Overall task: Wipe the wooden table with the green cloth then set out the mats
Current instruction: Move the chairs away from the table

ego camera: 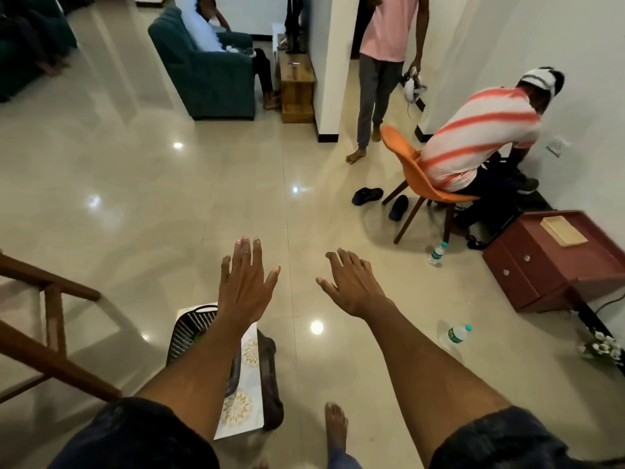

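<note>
Dim warm indoor light, ceiling-lamp glare spots on glossy floor [203,198], wide-angle bending at edges, slightly soft

Glossy beige tiled floor [169,184] mirrors ceiling lights; teal armchair [206,76], orange chair [416,174], red-brown drawer cabinet [541,265] along white walls [490,45].

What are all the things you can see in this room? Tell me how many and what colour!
basket: 1, black, on the floor under the left forearm
patterned mat: 1, white with yellow flowers, beside the basket
wooden frame: 1, brown, far left
water bottles: 2, clear, on the floor at right
drawer cabinet: 1, reddish brown, by the right wall
chair: 1, orange, a person sitting on it
shoes: 2, dark, beside the chair
armchair: 1, teal, at the back
small wooden stand: 1, beside the armchair
other people: 3, two sitting, one standing
left hand: 1, fingers spread, holding nothing
right hand: 1, fingers spread, holding nothing
</note>
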{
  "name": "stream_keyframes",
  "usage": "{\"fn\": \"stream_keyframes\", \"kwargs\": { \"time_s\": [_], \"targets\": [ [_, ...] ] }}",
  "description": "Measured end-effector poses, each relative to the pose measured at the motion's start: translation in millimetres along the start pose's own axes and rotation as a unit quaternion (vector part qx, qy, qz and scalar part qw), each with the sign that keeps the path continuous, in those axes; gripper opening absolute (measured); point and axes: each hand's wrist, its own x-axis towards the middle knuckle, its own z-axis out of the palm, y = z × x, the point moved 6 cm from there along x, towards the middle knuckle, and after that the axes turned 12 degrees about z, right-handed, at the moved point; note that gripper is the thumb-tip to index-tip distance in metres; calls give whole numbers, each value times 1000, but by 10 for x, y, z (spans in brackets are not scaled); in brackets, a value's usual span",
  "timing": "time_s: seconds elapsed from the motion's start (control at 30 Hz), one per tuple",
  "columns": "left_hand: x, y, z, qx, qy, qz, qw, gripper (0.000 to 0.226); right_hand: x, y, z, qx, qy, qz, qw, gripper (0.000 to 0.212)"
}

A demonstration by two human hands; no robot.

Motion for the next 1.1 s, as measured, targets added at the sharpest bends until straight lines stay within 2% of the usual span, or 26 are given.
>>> {"fn": "stream_keyframes", "kwargs": {
  "time_s": [0.37,0.57,0.87,1.1],
  "targets": [
    [861,442,331,6,-25,-78,997,88,1165,707,-111,-8,-18,-66,998,63],
    [975,425,492,10,-79,-112,991,81,1446,843,86,6,-56,-84,995,65],
    [1534,104,757,-12,-86,-165,982,80,2238,690,222,-27,-68,-118,990,70],
    [2012,-466,826,-23,-62,-205,976,92,3000,248,147,-28,-88,-166,982,65]
  ]
}}
